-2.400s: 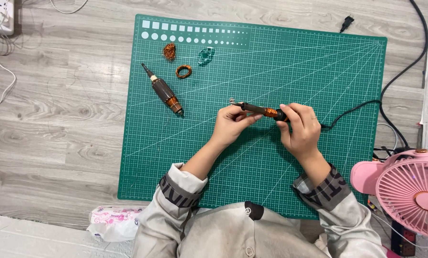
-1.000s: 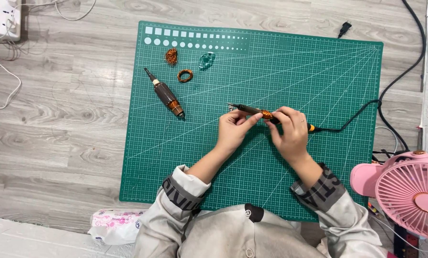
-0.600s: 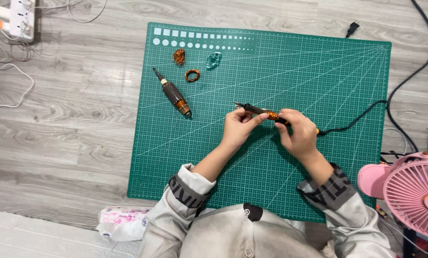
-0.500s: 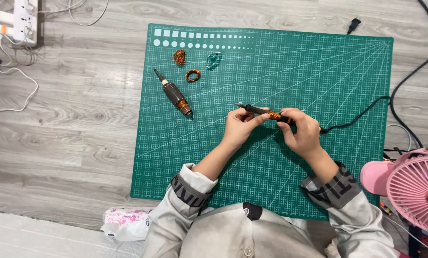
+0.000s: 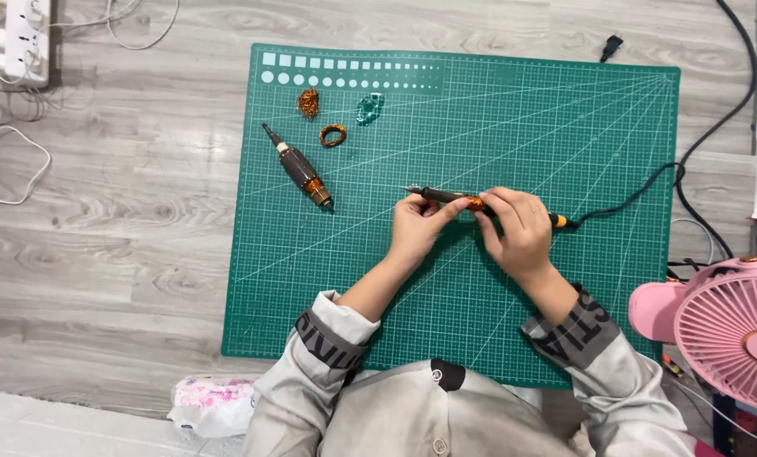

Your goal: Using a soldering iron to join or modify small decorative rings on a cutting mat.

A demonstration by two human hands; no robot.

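Both hands hold a black and orange soldering iron (image 5: 446, 197) level over the green cutting mat (image 5: 565, 127). My left hand (image 5: 416, 224) pinches its front barrel near the metal tip, which points left. Around its handle closes my right hand (image 5: 515, 230), and the black cord (image 5: 641, 190) runs off to the right. A second black and orange tool part (image 5: 298, 169) lies at an angle on the mat's left. Near the mat's top lie a copper wire ball (image 5: 308, 102), an orange ring (image 5: 333, 134) and a small clear green piece (image 5: 369, 107).
A pink desk fan (image 5: 725, 326) stands at the lower right. At the top left a white power strip (image 5: 25, 38) lies with white cables. A black plug (image 5: 611, 44) rests beyond the mat's top edge. A plastic-wrapped pink and white pack (image 5: 209, 402) lies by my left elbow.
The hands keep the same grip on the soldering iron. The view has drifted, so the mat sits slightly further right and the power strip shows more.
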